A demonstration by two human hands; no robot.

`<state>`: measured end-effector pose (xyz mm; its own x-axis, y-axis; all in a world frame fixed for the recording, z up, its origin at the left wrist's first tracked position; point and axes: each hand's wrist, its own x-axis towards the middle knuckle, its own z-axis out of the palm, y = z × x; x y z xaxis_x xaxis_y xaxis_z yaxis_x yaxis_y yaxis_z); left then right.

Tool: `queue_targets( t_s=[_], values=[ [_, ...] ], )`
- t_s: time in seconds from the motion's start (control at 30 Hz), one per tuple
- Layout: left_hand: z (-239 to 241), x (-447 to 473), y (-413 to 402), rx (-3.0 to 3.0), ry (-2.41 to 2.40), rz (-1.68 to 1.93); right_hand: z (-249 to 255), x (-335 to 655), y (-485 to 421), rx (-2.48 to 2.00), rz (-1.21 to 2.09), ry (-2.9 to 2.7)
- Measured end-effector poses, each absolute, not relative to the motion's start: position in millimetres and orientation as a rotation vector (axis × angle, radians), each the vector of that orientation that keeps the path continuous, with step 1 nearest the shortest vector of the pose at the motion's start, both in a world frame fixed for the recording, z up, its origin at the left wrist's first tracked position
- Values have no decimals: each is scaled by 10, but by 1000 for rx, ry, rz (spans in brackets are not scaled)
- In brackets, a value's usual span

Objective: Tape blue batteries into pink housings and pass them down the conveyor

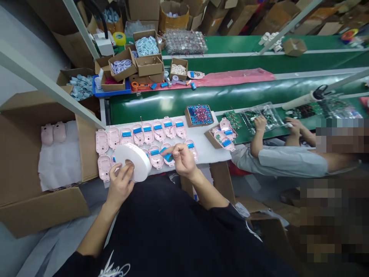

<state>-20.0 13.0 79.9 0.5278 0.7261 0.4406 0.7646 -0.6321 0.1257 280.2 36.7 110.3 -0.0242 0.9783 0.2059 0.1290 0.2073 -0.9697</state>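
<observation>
My left hand (120, 183) grips a large white roll of tape (135, 161), held on edge above the near row of pink plastic shells (103, 166). My right hand (181, 158) is pinched shut on a small blue cylinder (168, 157) just above a shell in the near row. Two rows of pink shells (150, 132), most with a blue cylinder inside, lie on a white sheet (204, 148) in front of me.
A big cardboard box (43, 209) with pink parts stands at left. A small box of red-and-blue wired parts (199, 114) and a tray of shells (223, 135) sit at right. A co-worker's hands (261, 123) handle circuit boards beside a green conveyor (178, 102). Boxes of parts lie beyond.
</observation>
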Motion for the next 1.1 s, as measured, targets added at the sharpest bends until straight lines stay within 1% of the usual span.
queue_targets(
  t_s=[0.1,0.17,0.23,0.33,0.4,0.47,0.57,0.7,0.77,0.8,0.87,1.0,1.1],
  values=[
    [863,-90,57,-2652,-1277,-643,1227,2862,417,-1125,889,-1528],
    [876,-33,11,-2651,-1282,-632,1246,2873,460,-1141,973,-1447],
    [870,-16,-41,-2650,-1325,-635,1205,2877,464,-1154,1211,-1280],
    [833,-82,-135,-2634,-1406,-615,1031,2919,284,-1115,1758,-1143],
    [789,-152,-193,-2605,-1463,-597,875,2989,40,-1109,2054,-1116],
    [729,-201,-224,-2584,-1512,-599,741,3093,-226,-1126,2199,-1027],
    [629,-193,-207,-2587,-1575,-616,657,3270,-490,-1028,2292,-892],
    [568,-102,-111,-2639,-1563,-620,721,3429,-504,-850,2410,-1047],
    [594,-71,-59,-2687,-1499,-596,771,3466,-441,-882,2376,-1224],
    [620,-61,-35,-2713,-1461,-576,795,3477,-407,-923,2300,-1320],
    [681,-49,7,-2770,-1380,-514,843,3488,-341,-1010,2071,-1444],
    [782,-15,60,-2856,-1265,-345,941,3457,-193,-1138,1706,-1395],
    [817,27,71,-2879,-1239,-306,977,3385,-57,-1315,1271,-1482]
  ],
)
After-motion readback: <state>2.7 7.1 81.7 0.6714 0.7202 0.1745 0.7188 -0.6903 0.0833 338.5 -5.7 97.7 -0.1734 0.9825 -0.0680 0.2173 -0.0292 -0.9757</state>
